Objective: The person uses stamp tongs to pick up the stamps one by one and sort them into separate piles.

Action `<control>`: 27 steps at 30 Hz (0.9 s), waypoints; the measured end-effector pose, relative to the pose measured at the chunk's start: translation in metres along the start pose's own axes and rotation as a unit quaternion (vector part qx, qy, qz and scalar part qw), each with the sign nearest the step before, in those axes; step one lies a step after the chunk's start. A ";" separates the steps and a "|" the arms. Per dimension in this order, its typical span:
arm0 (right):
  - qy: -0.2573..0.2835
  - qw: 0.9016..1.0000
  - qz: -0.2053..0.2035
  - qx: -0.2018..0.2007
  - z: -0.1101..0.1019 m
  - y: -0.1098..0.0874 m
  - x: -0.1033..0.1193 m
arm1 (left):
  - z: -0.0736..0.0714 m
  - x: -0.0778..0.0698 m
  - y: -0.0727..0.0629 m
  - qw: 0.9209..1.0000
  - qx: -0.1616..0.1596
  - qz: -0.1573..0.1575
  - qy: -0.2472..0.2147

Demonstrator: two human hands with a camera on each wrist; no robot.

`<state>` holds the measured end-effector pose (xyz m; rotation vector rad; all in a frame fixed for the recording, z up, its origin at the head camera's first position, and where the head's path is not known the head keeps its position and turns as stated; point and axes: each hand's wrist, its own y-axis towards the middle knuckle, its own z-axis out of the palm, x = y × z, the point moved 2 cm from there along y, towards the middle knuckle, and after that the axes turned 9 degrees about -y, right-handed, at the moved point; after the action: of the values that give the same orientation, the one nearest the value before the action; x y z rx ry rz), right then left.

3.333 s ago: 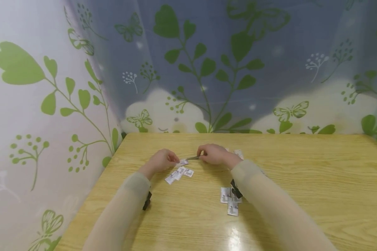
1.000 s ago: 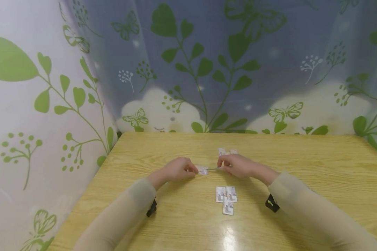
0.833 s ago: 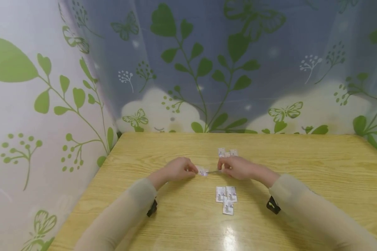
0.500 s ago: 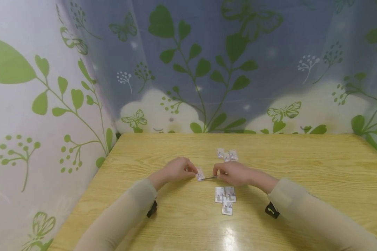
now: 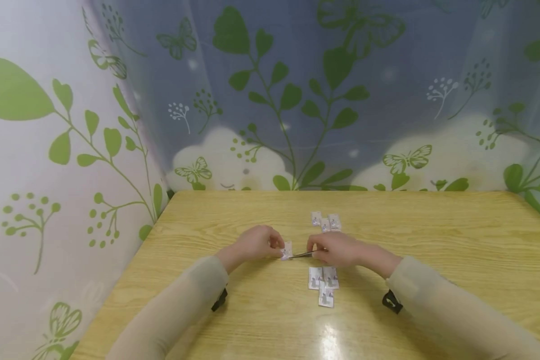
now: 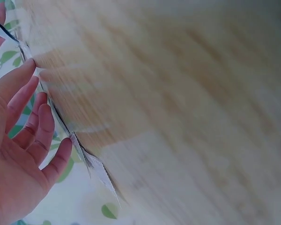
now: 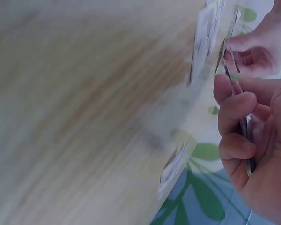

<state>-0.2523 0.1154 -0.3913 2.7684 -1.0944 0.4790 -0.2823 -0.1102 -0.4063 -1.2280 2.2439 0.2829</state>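
Observation:
My right hand [image 5: 335, 248] holds a pair of metal tweezers [image 7: 227, 68], whose tips touch the lower edge of a small white printed sachet [image 5: 287, 247]. Thumb and fingertips of my left hand [image 5: 257, 242] touch the left side of that sachet, the other fingers relaxed and loosely straight in the left wrist view. Below my right hand lie three sachets [image 5: 323, 278], overlapping. Just beyond it is another set of three [image 5: 325, 222]. More sachets with serrated ends [image 6: 96, 166] show under my left hand's little finger in the left wrist view.
A wooden table [image 5: 432, 250] carries everything. Its back edge meets a patterned curtain [image 5: 274, 100] with green leaves, and another pale printed curtain [image 5: 63, 200] hangs along the left side.
Both hands have come right and nearer from the left-hand pile. Over the last second the sachet beneath the left fingertips has turned more upright, the tweezers following toward its lower edge.

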 end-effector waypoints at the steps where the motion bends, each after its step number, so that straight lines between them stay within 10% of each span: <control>1: 0.002 1.000 0.005 0.003 -0.001 0.000 -0.002 | 0.000 0.000 0.000 1.000 0.000 -0.001 0.001; 13: -0.025 0.998 0.065 0.002 -0.005 0.011 -0.020 | -0.001 -0.004 -0.002 1.000 0.002 -0.014 -0.011; 27: -0.040 0.999 0.030 -0.021 -0.004 0.016 -0.011 | 0.000 -0.002 -0.002 1.000 -0.003 -0.008 -0.008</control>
<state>-0.2713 0.1114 -0.3915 2.7478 -1.1937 0.3506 -0.2802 -0.1098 -0.4051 -1.2417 2.2202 0.2923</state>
